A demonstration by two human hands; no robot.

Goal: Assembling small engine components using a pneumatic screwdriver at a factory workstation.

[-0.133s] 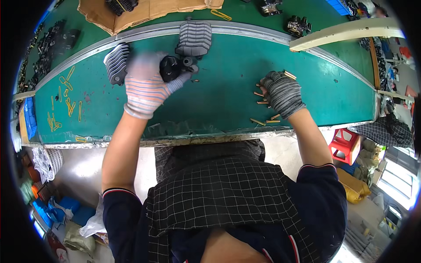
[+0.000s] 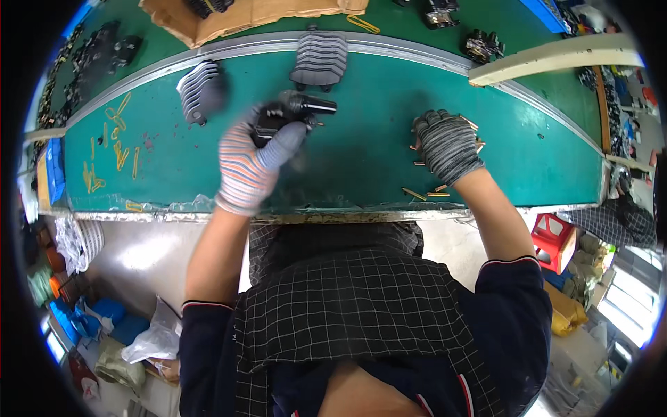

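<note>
Work surface: green tabletop [image 2: 368, 160], scuffed along its near edge; metal rail [image 2: 403, 50] across the far side.
Room: pale floor [image 2: 139, 254]; red stool [image 2: 553, 243] at right; bags and blue items at lower left.
Far side: torn cardboard [image 2: 257, 22] beyond the rail; cream bar [image 2: 556, 58] reaching in over the rail at right.
Plates: two stacks of dark grey plates, left stack [image 2: 199, 90] and middle stack [image 2: 319, 59], beyond the left hand.
Bands: yellow loops [image 2: 136, 162], scattered at left.
Black metal part: in the left hand [image 2: 246, 163], above the tabletop; chunky body [image 2: 272, 119], glossy cylinder pointing right; partly blurred, partly finger-covered.
Left grip: striped glove clamped around the part.
Right hand [image 2: 448, 147]: grey glove, fingers curled, among copper-coloured pins [image 2: 415, 194]; cannot tell whether it grips any.
</note>
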